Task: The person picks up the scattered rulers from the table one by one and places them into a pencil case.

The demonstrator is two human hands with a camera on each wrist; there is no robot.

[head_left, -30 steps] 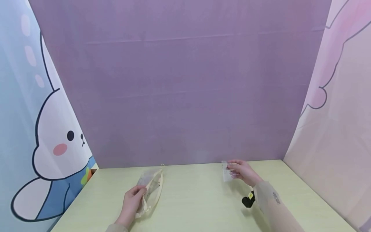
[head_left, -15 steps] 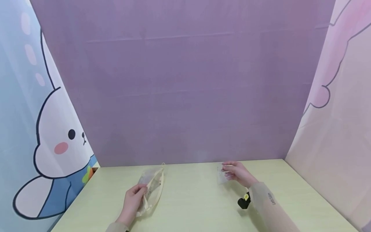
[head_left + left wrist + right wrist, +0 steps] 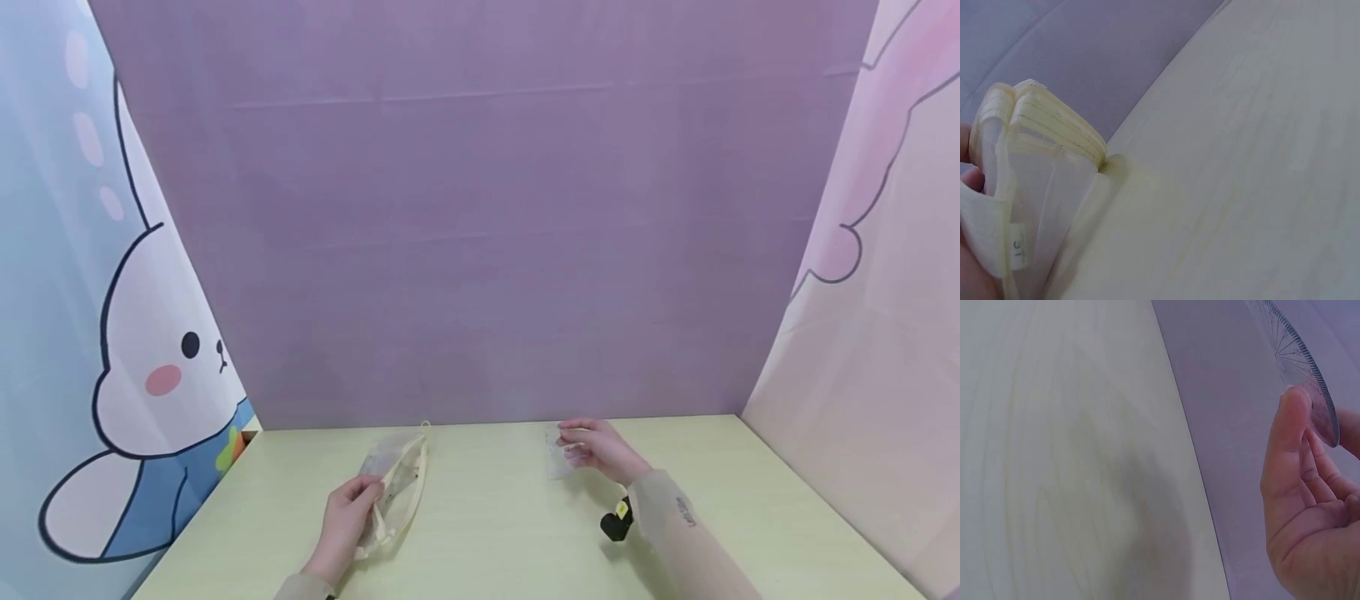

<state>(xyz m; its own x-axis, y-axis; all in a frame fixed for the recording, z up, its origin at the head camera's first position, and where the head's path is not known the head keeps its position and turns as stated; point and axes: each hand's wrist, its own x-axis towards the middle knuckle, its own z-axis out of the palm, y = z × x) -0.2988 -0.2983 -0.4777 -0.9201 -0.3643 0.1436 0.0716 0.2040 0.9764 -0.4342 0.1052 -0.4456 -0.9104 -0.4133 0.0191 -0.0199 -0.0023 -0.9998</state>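
Observation:
My left hand (image 3: 347, 517) grips the near side of a see-through zipper pencil pouch (image 3: 386, 452) with cream trim, at the left of the table. The pouch's mouth gapes to the right, and a small loop tops its far end. In the left wrist view the folded zipper band (image 3: 1057, 128) and a small printed tag (image 3: 1019, 245) show. Over the table's right half, near the back edge, my right hand (image 3: 600, 450) pinches a clear protractor (image 3: 1297, 347) between thumb and fingers. Its curved, finely marked edge stands out past the thumb in the right wrist view.
The pale wooden table (image 3: 480, 517) ends at a purple backdrop (image 3: 487, 250). A rabbit-print curtain (image 3: 150, 317) borders the left side, a pink one (image 3: 877, 333) the right. A black wrist camera (image 3: 617, 525) hangs under the right sleeve.
My right hand has moved left with the protractor, toward the pouch. My left hand keeps its hold on the pouch, and the head view has shifted slightly.

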